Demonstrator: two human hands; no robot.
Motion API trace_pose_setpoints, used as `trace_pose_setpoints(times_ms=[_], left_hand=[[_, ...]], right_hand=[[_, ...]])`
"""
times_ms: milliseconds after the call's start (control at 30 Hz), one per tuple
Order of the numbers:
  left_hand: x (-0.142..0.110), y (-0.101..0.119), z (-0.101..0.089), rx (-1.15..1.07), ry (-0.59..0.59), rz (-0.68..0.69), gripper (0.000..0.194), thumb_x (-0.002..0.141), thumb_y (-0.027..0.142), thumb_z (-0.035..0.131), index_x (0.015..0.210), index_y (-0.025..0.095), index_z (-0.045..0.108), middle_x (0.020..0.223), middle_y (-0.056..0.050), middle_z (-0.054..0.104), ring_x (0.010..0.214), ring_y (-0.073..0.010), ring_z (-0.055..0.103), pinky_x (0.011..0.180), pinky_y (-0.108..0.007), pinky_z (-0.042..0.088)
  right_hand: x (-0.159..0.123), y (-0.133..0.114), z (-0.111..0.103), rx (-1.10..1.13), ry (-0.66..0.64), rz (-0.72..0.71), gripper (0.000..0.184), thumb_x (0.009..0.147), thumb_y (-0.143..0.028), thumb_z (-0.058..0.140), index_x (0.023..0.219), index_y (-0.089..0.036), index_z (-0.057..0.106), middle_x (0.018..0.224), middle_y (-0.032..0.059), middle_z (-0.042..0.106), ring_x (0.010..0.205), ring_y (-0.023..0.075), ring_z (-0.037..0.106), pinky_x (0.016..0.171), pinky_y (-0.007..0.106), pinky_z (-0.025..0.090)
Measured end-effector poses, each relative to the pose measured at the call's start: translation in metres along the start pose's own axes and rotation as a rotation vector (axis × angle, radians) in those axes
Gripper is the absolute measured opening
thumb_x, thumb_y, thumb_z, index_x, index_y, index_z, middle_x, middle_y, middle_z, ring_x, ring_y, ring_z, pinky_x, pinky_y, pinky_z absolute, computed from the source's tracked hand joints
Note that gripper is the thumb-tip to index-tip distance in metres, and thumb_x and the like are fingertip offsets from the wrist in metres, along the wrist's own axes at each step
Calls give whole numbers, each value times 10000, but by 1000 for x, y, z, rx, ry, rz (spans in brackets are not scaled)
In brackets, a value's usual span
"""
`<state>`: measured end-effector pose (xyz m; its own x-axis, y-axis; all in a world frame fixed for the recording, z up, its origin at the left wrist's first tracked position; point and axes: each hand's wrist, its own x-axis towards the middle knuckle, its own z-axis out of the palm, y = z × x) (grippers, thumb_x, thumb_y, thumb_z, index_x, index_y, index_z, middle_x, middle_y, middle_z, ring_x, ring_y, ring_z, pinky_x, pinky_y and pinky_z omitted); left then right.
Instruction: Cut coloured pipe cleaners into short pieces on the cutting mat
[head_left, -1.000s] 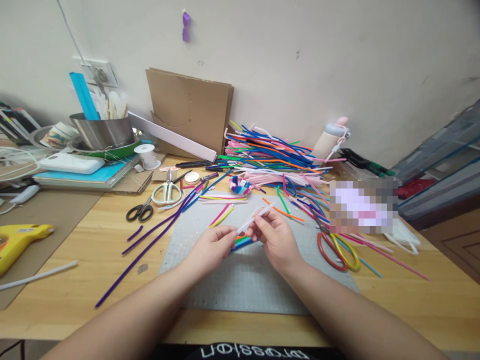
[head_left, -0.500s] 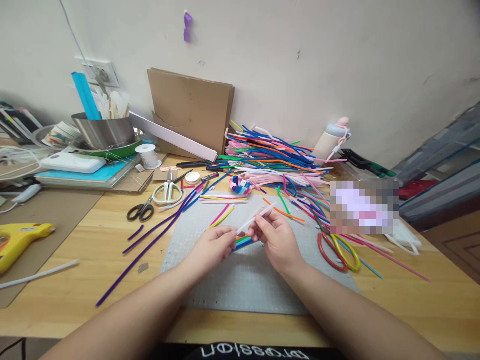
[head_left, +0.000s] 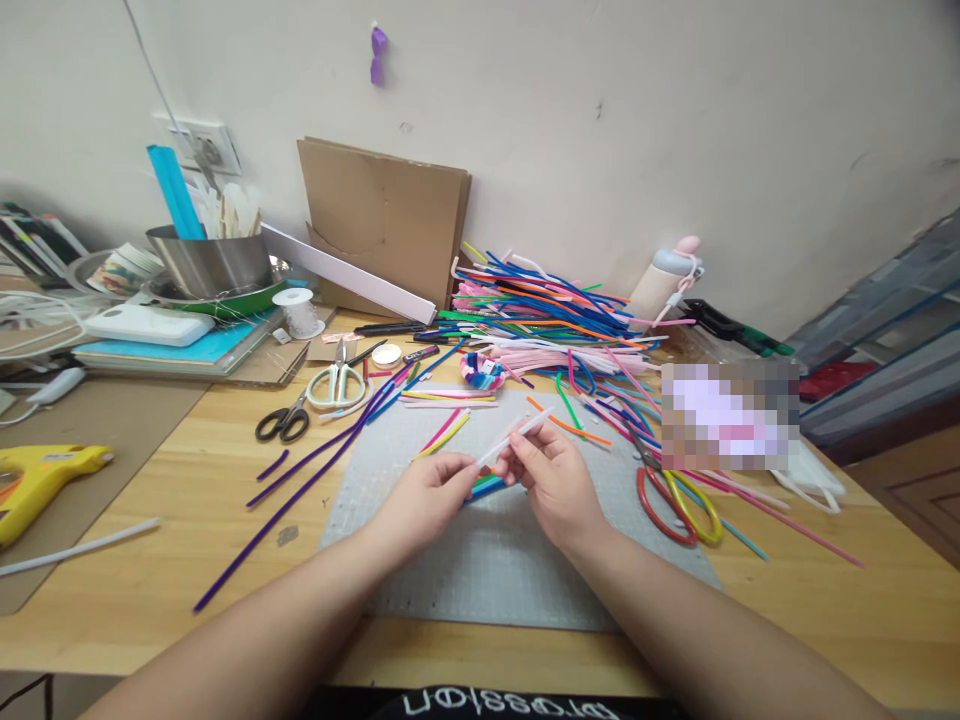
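Observation:
My left hand (head_left: 435,490) pinches the lower end of a white pipe cleaner (head_left: 496,449) between thumb and forefinger. Farther up, my right hand (head_left: 553,475) grips the same piece, and its tip sticks out past the fingers. Both hands are over the grey cutting mat (head_left: 420,580). Beneath them lie blue and green pipe cleaners (head_left: 491,488), partly hidden by the fingers. Short pink and yellow pieces (head_left: 448,432) rest beyond my left hand, and an orange one (head_left: 589,429) lies just past my right hand.
Red-and-yellow-handled scissors (head_left: 679,500) lie on the right; white scissors (head_left: 337,385) and black scissors (head_left: 283,423) lie left. A yellow glue gun (head_left: 45,475) is at the far left. Behind the mat are a striped coil (head_left: 482,371) and a heap of pipe cleaners (head_left: 547,300).
Almost nothing differs. Both hands keep their hold on the white pipe cleaner, and the whole view has shifted very slightly.

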<state>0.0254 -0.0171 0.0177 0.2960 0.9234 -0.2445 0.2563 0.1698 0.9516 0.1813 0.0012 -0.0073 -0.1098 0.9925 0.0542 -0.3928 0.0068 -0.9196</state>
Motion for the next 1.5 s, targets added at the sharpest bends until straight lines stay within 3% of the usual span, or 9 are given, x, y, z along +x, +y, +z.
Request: trace_pose_setpoints(times_ms=[500, 667, 967, 1067, 1167, 1300, 1400, 1500], left_hand=[[1, -3, 1, 120, 58, 56, 257, 792, 297, 420, 565, 190, 473, 533, 40, 453, 519, -106, 379, 547, -240, 300], [2, -5, 1, 94, 40, 42, 200, 758, 249, 415, 579, 193, 485, 521, 40, 450, 516, -108, 382, 528, -234, 291], [5, -11, 0, 18, 11, -4, 173, 746, 310, 448, 670, 189, 546, 508, 56, 448, 459, -90, 341, 486, -229, 259], [5, -11, -2, 25, 13, -13, 186, 752, 323, 448, 653, 189, 533, 485, 63, 423, 450, -90, 334, 479, -227, 256], [5, -10, -4, 89, 39, -22, 207, 767, 325, 431, 649, 187, 532, 484, 64, 403, 459, -94, 332, 483, -234, 258], [3, -8, -9, 231, 67, 50, 236, 769, 324, 432, 606, 176, 516, 531, 54, 382, 527, -101, 344, 516, -244, 261], [1, -3, -12, 314, 26, 61, 217, 753, 302, 438, 603, 171, 523, 549, 52, 381, 554, -104, 362, 528, -245, 261], [0, 1, -14, 289, -24, -23, 196, 736, 303, 447, 642, 171, 556, 525, 60, 379, 514, -98, 348, 505, -239, 247]], right_hand=[[-2, 0, 3, -23, -7, 15, 214, 764, -354, 692, 785, -193, 552, 639, -22, 632, 552, 117, 597, 495, 217, 436], [-2, 0, 3, -23, -7, 17, 218, 758, -358, 695, 786, -194, 554, 635, -22, 628, 552, 119, 598, 494, 219, 437], [-2, 2, 0, -47, -32, -14, 173, 799, -342, 653, 812, -203, 551, 644, -26, 608, 558, 119, 581, 512, 230, 422], [-3, 2, -1, -180, -37, -100, 112, 828, -310, 615, 811, -215, 558, 632, -38, 561, 544, 110, 527, 528, 241, 400], [-3, -8, -4, -484, -43, -312, 38, 820, -248, 607, 804, -225, 582, 721, -12, 568, 654, 139, 529, 602, 273, 404], [1, -39, -13, -915, -295, -601, 79, 783, -161, 613, 807, -235, 600, 822, 15, 612, 819, 196, 556, 774, 355, 387], [5, -63, -23, -1108, -492, -588, 97, 791, -160, 606, 839, -243, 600, 841, 5, 636, 830, 197, 564, 819, 377, 357], [4, -76, -29, -1137, -469, -603, 130, 812, -203, 611, 934, -237, 579, 906, 19, 644, 837, 190, 564, 791, 359, 374]])
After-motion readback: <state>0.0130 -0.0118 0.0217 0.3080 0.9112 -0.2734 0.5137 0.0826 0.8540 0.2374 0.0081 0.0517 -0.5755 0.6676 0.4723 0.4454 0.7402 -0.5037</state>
